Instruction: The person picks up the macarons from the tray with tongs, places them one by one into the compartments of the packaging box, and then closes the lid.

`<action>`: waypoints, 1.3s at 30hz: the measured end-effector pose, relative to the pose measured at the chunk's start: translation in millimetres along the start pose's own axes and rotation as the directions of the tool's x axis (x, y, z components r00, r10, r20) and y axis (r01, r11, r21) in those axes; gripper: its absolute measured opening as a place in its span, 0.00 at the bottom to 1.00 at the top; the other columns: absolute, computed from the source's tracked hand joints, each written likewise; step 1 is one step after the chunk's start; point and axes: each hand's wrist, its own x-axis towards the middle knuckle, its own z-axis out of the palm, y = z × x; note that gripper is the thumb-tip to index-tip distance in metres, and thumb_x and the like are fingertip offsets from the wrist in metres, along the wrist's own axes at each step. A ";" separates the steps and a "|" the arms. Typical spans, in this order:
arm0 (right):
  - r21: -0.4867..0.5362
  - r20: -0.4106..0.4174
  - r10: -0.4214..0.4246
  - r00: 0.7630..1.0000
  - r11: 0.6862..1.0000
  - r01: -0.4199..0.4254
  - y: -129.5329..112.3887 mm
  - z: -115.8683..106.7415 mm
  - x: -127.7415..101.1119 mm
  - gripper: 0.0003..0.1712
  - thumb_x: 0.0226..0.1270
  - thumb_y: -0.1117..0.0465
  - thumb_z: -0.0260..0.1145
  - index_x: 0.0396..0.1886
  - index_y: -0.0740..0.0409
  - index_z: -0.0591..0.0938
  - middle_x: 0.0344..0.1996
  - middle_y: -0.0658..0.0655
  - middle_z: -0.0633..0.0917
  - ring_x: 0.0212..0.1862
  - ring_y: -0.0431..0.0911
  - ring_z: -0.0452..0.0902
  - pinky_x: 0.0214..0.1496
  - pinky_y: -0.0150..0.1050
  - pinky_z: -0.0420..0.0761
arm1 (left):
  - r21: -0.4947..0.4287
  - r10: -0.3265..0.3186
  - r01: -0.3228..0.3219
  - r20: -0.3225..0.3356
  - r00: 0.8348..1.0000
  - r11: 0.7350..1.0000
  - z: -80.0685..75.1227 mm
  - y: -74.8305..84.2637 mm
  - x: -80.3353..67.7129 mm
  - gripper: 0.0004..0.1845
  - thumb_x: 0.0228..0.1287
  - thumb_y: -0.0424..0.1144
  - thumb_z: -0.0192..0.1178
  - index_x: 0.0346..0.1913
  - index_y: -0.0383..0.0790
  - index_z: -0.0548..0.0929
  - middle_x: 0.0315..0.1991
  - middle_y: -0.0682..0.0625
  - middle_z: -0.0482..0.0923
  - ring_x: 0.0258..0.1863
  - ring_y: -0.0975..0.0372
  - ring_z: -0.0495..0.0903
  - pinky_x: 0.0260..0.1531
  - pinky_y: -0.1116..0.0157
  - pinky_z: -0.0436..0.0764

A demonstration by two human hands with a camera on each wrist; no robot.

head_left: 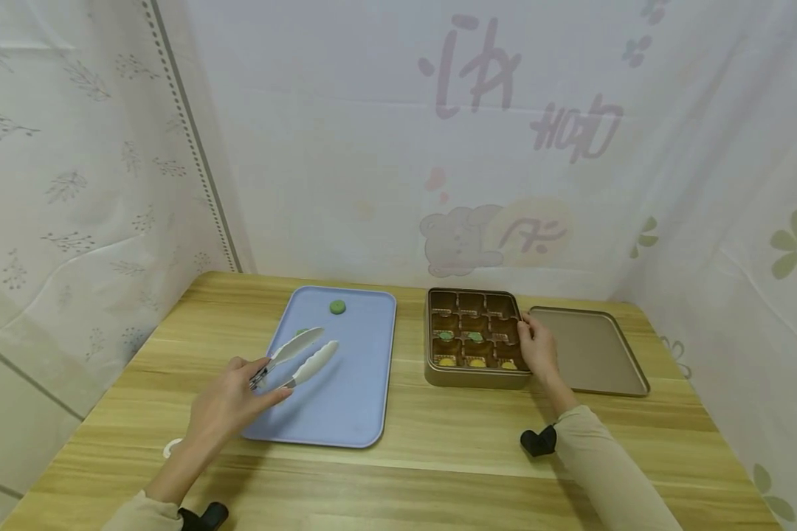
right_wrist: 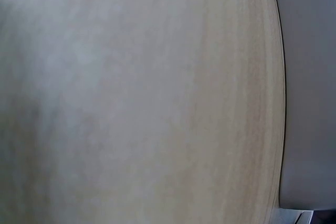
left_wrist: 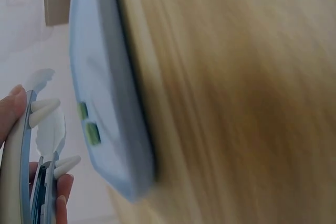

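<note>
On the wooden worktop, left half, a blue tray is lying flat. Left hand is gripping a pair of white tongs near the hinge end, fingers curled round both arms; tong tips are standing apart, pointing up and right over the tray. One green round piece is sitting near the tray's far edge, well apart from the tongs. A second green piece is peeking out just behind the upper tong arm; whether the tongs are touching it cannot be told.

Left wrist view: tongs are showing scalloped white tips, with the tray's edge and two green spots on it close by; frame is blurred.

Right of the tray, a gold compartment box is standing open. Front row is holding yellow pieces, middle row two green ones; back row contents are too dark to tell. Right hand is resting against the box's right side, fingers curled over its rim. Gold lid is lying flat just beside the box, to the right.

Right wrist view is showing only blurred worktop.
</note>
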 end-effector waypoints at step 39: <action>-0.008 0.001 0.002 1.000 1.000 -0.002 1.8 0.3 1.1 0.25 0.80 0.59 0.45 0.69 0.69 0.67 0.60 0.74 0.76 0.58 0.65 0.74 0.58 0.59 0.75 | 0.090 -0.041 0.041 0.003 0.999 0.995 -0.8 -29.7 18.8 0.38 0.54 0.59 0.69 0.58 0.31 0.78 0.41 0.35 0.76 0.23 0.57 0.70 0.17 0.64 0.63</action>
